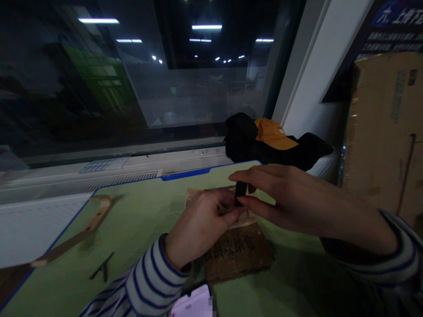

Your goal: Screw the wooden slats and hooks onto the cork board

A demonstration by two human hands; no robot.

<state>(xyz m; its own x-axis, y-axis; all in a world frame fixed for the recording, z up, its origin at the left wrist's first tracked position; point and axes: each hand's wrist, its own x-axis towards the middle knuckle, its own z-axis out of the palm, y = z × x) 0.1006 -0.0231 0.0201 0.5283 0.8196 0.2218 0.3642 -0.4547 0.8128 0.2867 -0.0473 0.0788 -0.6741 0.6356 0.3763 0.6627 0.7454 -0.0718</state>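
My right hand (291,202) pinches a small black piece (240,192) between thumb and fingers above the green mat (139,229). My left hand (201,224) is curled just below it, its fingers closed on a light wooden part (228,208) that lies under both hands. A brown cardboard-like packet with printed characters (238,253) rests on the mat beneath my left wrist. Both sleeves are white with dark stripes.
A curved wooden piece (79,235) lies at the mat's left edge, with two small dark rods (102,267) near it. A black bag with an orange cap (274,134) sits on the sill. A cardboard box (386,132) stands at right; a pink phone (193,304) lies at the bottom.
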